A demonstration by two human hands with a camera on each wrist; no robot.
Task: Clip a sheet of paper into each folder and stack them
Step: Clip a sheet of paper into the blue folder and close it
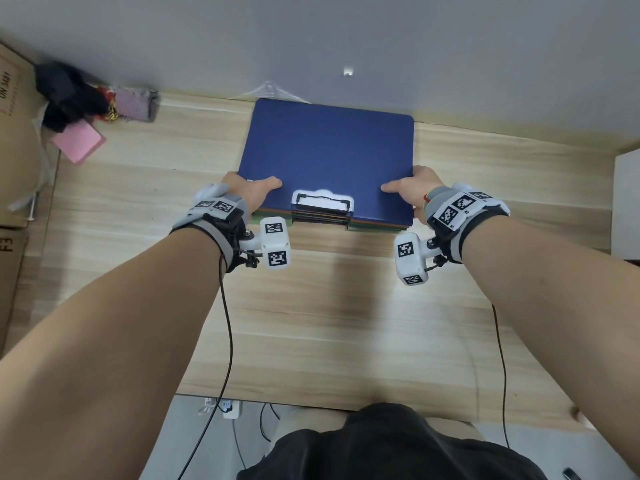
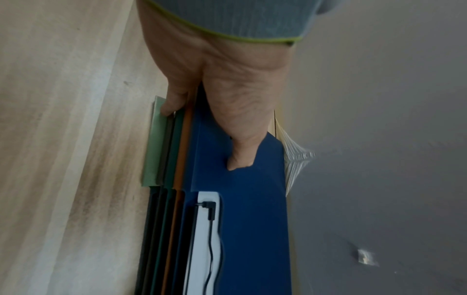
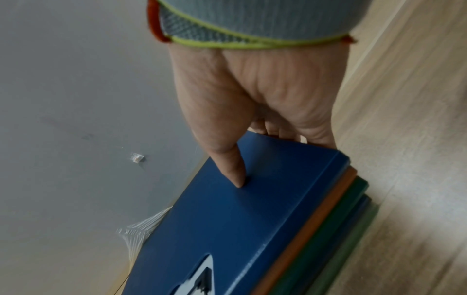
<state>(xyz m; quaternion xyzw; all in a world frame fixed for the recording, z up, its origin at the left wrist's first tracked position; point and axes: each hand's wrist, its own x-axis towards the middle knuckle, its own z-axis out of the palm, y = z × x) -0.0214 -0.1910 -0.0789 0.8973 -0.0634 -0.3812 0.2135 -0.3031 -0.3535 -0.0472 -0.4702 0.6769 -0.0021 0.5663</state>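
Note:
A stack of several folders [image 1: 325,150] lies at the far middle of the wooden table, a dark blue one on top with orange, green and dark ones under it [image 2: 177,199] [image 3: 336,209]. A white clip window [image 1: 323,201] shows at the near edge of the blue cover. My left hand [image 1: 249,192] grips the stack's near left corner, thumb on top [image 2: 240,139], fingers under the edge. My right hand [image 1: 412,192] grips the near right corner the same way, thumb [image 3: 235,169] pressed on the blue cover. No loose paper is in view.
The wooden table [image 1: 311,323] runs up to a grey wall [image 1: 311,39]. A pink pad [image 1: 78,142] and dark and grey cloth [image 1: 97,98] lie at the far left, beside cardboard boxes [image 1: 14,168]. A white box [image 1: 627,202] stands at the right edge. Crumpled clear film [image 1: 270,90] sits behind the stack.

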